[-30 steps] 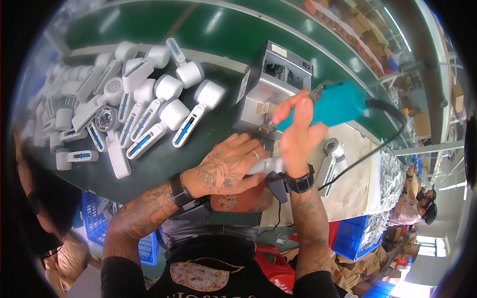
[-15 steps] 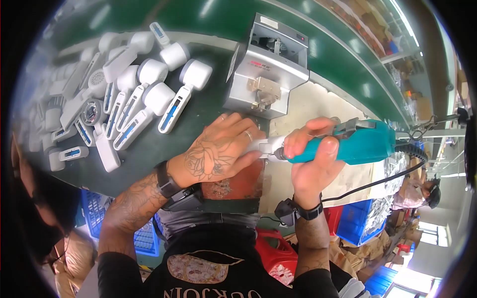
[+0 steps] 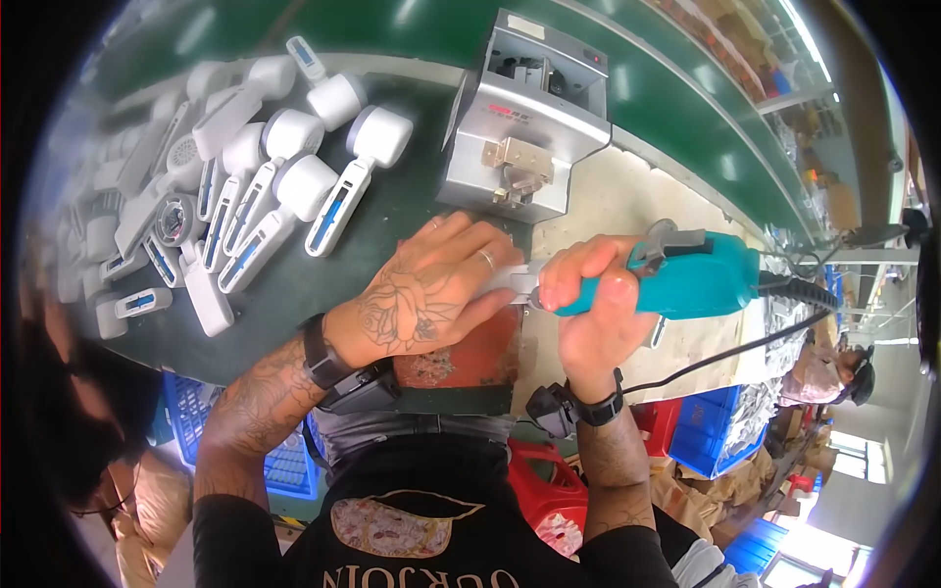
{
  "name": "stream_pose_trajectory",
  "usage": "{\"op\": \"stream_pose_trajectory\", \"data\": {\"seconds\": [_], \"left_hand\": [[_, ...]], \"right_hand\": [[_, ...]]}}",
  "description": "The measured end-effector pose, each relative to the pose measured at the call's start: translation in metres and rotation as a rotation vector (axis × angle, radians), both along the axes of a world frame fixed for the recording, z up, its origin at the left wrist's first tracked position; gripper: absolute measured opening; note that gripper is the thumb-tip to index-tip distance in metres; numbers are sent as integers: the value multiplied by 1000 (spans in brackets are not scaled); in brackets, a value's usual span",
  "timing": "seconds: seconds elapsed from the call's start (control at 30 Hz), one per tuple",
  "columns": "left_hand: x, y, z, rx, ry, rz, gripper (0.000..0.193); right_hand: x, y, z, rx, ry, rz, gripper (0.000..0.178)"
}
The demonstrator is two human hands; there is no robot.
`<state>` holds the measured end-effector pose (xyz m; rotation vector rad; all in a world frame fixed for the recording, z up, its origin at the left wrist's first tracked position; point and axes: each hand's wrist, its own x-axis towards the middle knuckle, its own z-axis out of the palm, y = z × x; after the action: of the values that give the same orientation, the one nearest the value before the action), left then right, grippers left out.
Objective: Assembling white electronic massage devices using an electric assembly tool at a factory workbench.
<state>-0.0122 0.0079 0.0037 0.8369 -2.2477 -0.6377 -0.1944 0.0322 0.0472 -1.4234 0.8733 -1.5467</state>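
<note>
My left hand (image 3: 417, 294), palm down over a reddish-brown pad (image 3: 461, 363), is closed on a white plastic piece (image 3: 512, 282); the hand covers most of it. In my right hand (image 3: 600, 318) is a teal electric screwdriver (image 3: 704, 277), lying nearly level, its fingers and thumb wrapped round the front of the body. The screwdriver's tip meets the right end of the white piece; fingers partly hide the contact. To the left lies a pile of white round-headed handheld devices (image 3: 377, 137), several with blue strips showing in their handles.
A grey metal machine (image 3: 534, 122) stands beyond my hands. The screwdriver's black cord (image 3: 725, 358) runs off right. A blue bin (image 3: 701, 436) of small pieces and a red stool (image 3: 549, 485) are at lower right. A blue crate (image 3: 186, 416) sits lower left; another person (image 3: 833, 377) is far right.
The screwdriver and my right hand have shifted slightly left, closer to the white piece. My left hand keeps its hold, almost unmoved.
</note>
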Motion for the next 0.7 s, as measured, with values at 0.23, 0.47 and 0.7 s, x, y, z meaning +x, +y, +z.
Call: {"op": "stream_pose_trajectory", "data": {"seconds": [0.23,0.47,0.7], "left_hand": [[12,5,-8,-114,39,14,35],[55,41,17,-38,306,131,35],[288,17,29,-22,1072,1071,46]], "right_hand": [[4,13,-9,183,-102,-93,34],[-35,57,40,-83,-456,-92,51],[-25,95,17,46,-125,-357,58]]}}
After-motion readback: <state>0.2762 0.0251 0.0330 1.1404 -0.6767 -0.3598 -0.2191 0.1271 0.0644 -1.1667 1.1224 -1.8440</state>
